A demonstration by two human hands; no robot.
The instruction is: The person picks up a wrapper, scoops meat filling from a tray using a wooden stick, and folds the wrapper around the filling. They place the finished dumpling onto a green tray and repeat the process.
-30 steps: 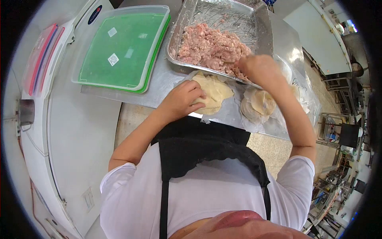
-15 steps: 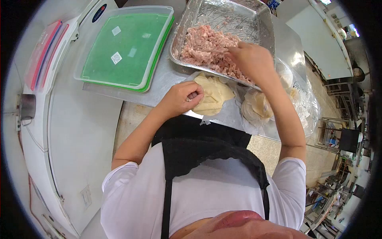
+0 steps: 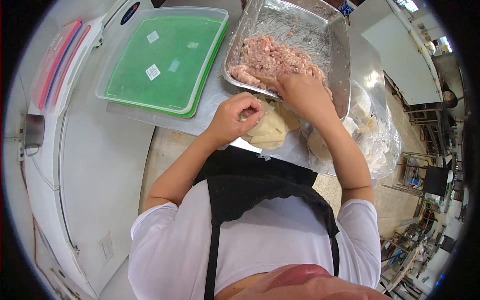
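Observation:
My right hand (image 3: 302, 92) is closed around a flat wooden stick (image 3: 265, 79), whose tip is in the raw ground meat (image 3: 280, 57) at the near-left side of a metal tray. Just left of it, my left hand (image 3: 234, 119) is curled with the thumb against the fingers; what lies inside the curl is hidden. A stack of thin, pale yellow dough wrappers (image 3: 272, 127) lies beside my left hand, below the tray's near edge. The metal tray (image 3: 341, 65) is smeared with meat residue along its far part.
A lidded plastic box with green contents (image 3: 155, 65) stands at the left of the metal table (image 3: 165, 116). On the right, a clear plastic bag (image 3: 382, 135) holds more pale rounds. A white appliance (image 3: 100, 165) stands along the left.
My right hand has moved left and toward me, bringing the stick to the tray's near-left side. My left hand has risen slightly beside the wrappers, its curl turned more upward.

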